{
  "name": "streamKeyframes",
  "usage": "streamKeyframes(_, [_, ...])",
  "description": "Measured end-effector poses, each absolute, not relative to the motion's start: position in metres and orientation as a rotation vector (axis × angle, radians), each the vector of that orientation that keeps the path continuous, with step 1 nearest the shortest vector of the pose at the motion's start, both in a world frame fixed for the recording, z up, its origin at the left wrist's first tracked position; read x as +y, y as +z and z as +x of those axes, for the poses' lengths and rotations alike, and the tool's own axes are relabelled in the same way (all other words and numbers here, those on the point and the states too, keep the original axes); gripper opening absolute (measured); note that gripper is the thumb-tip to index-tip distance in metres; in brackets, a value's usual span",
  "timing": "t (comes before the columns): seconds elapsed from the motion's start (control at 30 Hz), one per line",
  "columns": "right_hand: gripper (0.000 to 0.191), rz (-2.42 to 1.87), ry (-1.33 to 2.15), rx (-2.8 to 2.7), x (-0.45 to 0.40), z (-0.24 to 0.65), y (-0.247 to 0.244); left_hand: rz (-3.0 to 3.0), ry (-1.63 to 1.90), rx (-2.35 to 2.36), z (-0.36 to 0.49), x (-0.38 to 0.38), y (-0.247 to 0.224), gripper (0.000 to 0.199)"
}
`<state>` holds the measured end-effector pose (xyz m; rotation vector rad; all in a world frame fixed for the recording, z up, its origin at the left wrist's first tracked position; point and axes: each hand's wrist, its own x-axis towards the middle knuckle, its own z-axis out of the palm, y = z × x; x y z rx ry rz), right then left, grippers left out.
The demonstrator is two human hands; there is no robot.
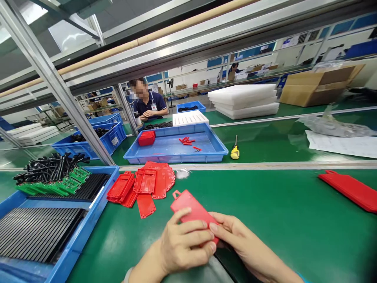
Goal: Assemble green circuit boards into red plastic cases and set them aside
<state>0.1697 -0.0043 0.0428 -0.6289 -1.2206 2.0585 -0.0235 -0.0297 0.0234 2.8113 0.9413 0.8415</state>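
From my remote seat I see the red case [193,208] held up in front of me over the green table [273,208], tilted, its small loop [176,194] pointing away and to the left. My left hand [184,245] has its fingers curled over the broad face, closed on it; my right hand [237,236] pinches the near end between thumb and fingers, barely open beyond the case's thickness. What sits under the palms I cannot tell. The risk I judge likeliest is the smooth case slipping or twisting if either of the 2 hands eases off, since the left fingers press on a flat face. Squeezing unevenly at the near end might bend an edge or part a seam, if there is 1. A wide swing left could knock the pile of red parts [146,181] or catch the rim of the near blue tray [98,220], where circuit boards [69,182] with black leads stand. Reaching forward, I would meet the pale metal strip [265,165], then the far blue tray [176,158] and the screwdriver [235,152]. The best room looks to be rightward, over green surface, up to another red case [350,190] near the right edge
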Motion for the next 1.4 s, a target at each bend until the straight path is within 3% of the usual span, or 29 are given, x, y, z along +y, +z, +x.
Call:
streamKeyframes(0.03, [0.036,-0.637,2.02,-1.231,-0.004,0.171,0.042,2.744,0.887,0.988,-0.024,-0.028,0.024,0.02])
streamKeyframes(0.13, [0.039,-0.714,1.94,-1.244,-0.001,0.174,0.04,2.362,1.284,1.186,-0.026,-0.023,0.028,0.07])
streamKeyframes(0.2, [0.04,-0.752,1.88,-1.313,0.001,0.175,0.038,1.896,1.525,1.207,-0.027,-0.02,0.032,0.089])
streamKeyframes(0.33, [0.041,-0.785,1.741,-1.522,0.001,0.172,0.036,1.111,1.241,0.837,-0.027,-0.015,0.036,0.081])
streamKeyframes(0.47, [0.045,-0.809,1.708,-1.61,0.001,0.17,0.033,0.961,1.144,0.783,-0.023,-0.013,0.032,0.053])
streamKeyframes(0.57, [0.047,-0.834,1.656,-1.709,0.006,0.172,0.025,0.896,1.223,0.85,-0.019,-0.011,0.025,0.047])
streamKeyframes(0.7, [0.049,-1.047,0.978,-2.088,0.0,0.171,0.015,0.718,1.249,0.933,-0.016,-0.008,0.018,0.047])
streamKeyframes(0.83, [0.082,-1.08,0.327,-2.524,-0.017,0.161,0.025,0.603,1.212,0.934,-0.016,-0.006,0.015,0.043])
streamKeyframes(0.97, [0.06,-1.23,0.064,-2.65,-0.008,0.174,0.045,0.588,1.113,0.848,-0.016,-0.005,0.014,0.047])
streamKeyframes(1.13, [0.045,-1.806,-0.283,-2.422,0.042,0.262,0.046,0.684,1.119,1.0,-0.012,-0.008,0.014,0.068])
streamKeyframes(1.4, [0.043,-2.368,-0.5,-2.046,0.088,0.392,0.019,0.867,1.032,1.088,-0.006,-0.012,0.014,0.066])
